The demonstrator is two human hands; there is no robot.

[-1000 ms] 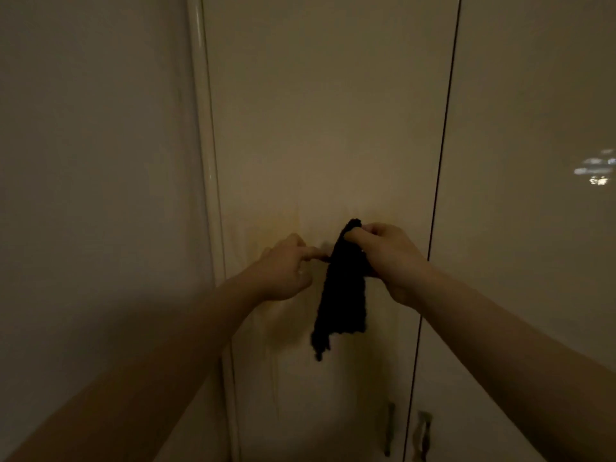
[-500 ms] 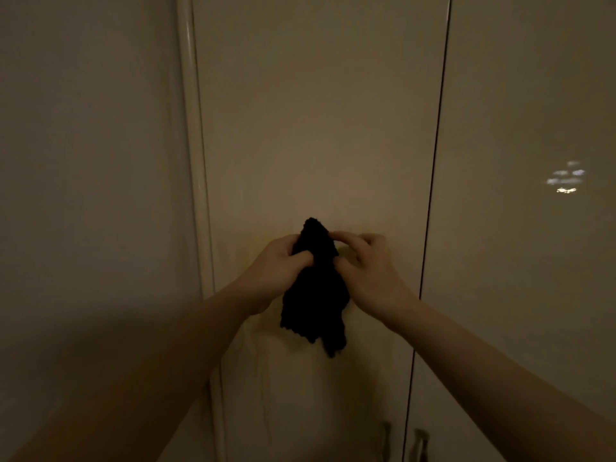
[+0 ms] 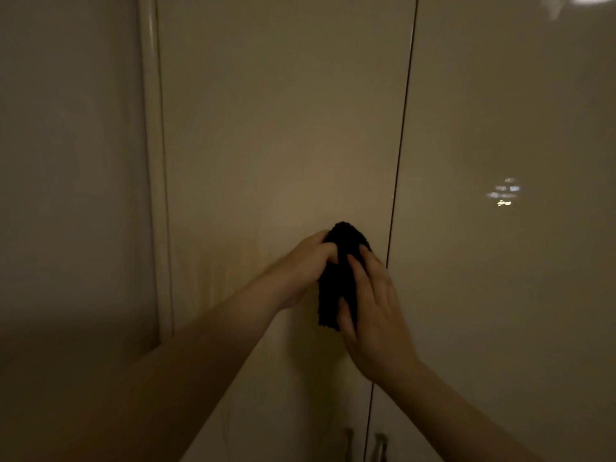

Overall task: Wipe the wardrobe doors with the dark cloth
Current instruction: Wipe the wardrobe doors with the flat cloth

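Note:
The dark cloth (image 3: 336,281) is bunched between both hands, just in front of the left wardrobe door (image 3: 276,128). My left hand (image 3: 300,268) grips its upper left side with curled fingers. My right hand (image 3: 373,311) lies over its right side, fingers spread across the fabric and the thumb hooked round the lower edge. The right wardrobe door (image 3: 500,261) starts at the thin dark gap just right of the cloth. The room is dim, and the part of the cloth under my right palm is hidden.
Two small metal handles (image 3: 365,443) sit at the bottom, one on each side of the door gap. A rounded pale frame post (image 3: 155,161) runs down the left door's edge, with a plain wall (image 3: 66,195) beyond it. A light reflection (image 3: 505,193) shows on the right door.
The cloth hung long from my right hand a second ago; both hands have since gathered it into a bunch. My right hand moved from its top to over its side.

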